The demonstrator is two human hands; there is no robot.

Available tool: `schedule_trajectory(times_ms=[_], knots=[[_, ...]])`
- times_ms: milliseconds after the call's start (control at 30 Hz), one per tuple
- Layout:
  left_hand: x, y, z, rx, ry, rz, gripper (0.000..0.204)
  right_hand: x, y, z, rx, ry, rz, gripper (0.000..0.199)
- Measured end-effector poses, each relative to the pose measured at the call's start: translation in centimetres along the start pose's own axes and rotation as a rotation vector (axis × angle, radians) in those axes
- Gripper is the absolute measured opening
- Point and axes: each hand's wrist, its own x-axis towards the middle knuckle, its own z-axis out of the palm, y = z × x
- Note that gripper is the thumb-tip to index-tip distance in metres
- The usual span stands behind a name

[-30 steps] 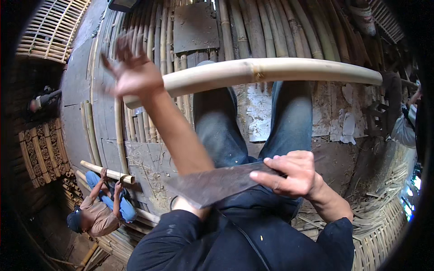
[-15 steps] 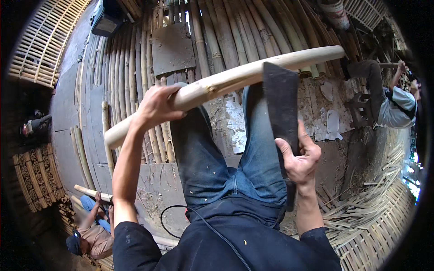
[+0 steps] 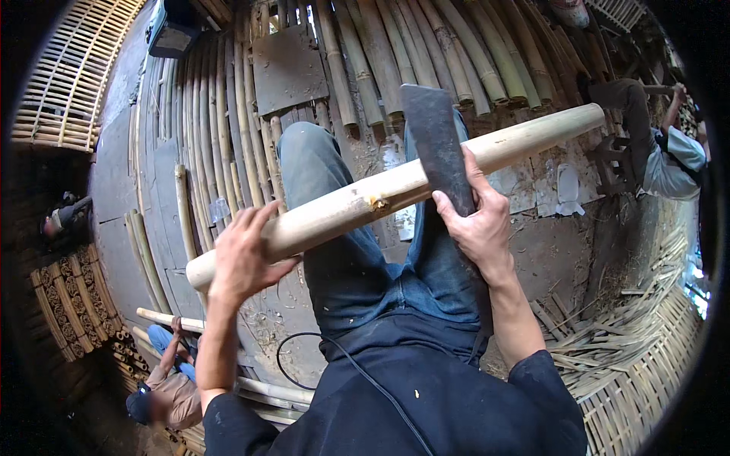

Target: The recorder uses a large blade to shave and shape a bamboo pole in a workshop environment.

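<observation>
A pale bamboo pole (image 3: 334,215) lies slantwise across my lap above both jeans-clad knees, its far right end raised. A rough knot shows near its middle. My left hand (image 3: 247,254) wraps over the pole close to its left end, slightly blurred. In my right hand (image 3: 480,219) is a broad, dark chopping knife (image 3: 435,140), held low with thumb and forefinger along the blade. The blade stands across the pole to the right of the knot, hiding part of it; I cannot tell if its edge touches. Its handle is hidden under my hand.
Rows of bamboo poles (image 3: 449,53) cover the far floor, with a flat board (image 3: 289,70) on them. Split strips and a woven panel (image 3: 631,380) lie at the near right. One person (image 3: 163,403) sits at lower left, another (image 3: 673,163) at right. Bundled sticks (image 3: 72,308) are stacked left.
The pole has come nearer my body and shifted a little right. My right hand and the knife have moved left and farther away. My left hand has moved nearer along with the pole.
</observation>
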Motion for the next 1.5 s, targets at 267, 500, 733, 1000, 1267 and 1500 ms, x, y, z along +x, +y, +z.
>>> schedule_trajectory(times_ms=[267, 500, 733, 1000, 1267, 1500], knots=[[-6.6, -6.4, 4.0, 0.077, -0.028, -0.223, 0.058, 1.2, 1.7, -0.7, -0.016, 0.105, 0.022, 0.079], [-5.9, -6.3, 3.1, 0.014, -0.196, -0.235, 0.064, -1.3, -2.0, 4.8, -0.045, -0.153, -0.171, 0.082], [-4.3, -5.8, 2.4, -0.040, -0.243, -0.250, 0.058, 2.6, -0.3, 0.4, -0.169, 0.116, -0.021, 0.075], [-5.1, -6.4, 2.9, -0.086, -0.251, -0.229, 0.062, 0.3, -2.3, 5.1, -0.005, -0.194, -0.105, 0.081], [-3.3, -5.2, 2.6, -0.059, -0.290, -0.182, 0.062, 3.4, 0.0, 2.2, -0.050, 0.075, -0.239, 0.072], [-4.3, -4.8, 2.1, -0.057, -0.247, -0.198, 0.063, 2.4, -1.5, 2.7, -0.089, -0.140, -0.082, 0.079]])
